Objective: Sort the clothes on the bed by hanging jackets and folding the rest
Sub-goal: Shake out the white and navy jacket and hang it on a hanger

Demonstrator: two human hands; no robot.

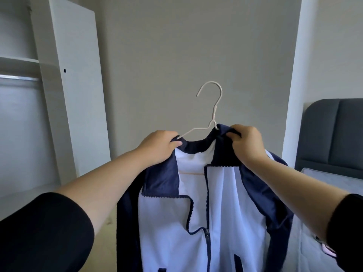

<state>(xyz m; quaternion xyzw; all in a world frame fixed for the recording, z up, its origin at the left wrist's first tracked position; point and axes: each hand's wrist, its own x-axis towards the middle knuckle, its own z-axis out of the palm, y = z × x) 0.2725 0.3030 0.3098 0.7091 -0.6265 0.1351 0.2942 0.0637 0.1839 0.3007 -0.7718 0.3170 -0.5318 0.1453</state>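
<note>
Gripping collar and hanger (215, 108) arm together with the left hand (157, 146), pinching the opposite collar end with the right hand (245, 143). Held up at centre frame, half zipped: a navy-and-white jacket (231, 193), probably soft, light and prone to sliding off thin wire; best steadied at collar or hanger neck. At right edge, bed (337, 177) and grey headboard (334, 130). Far upper left, open wardrobe (74, 75) with rail (19, 77).
</note>
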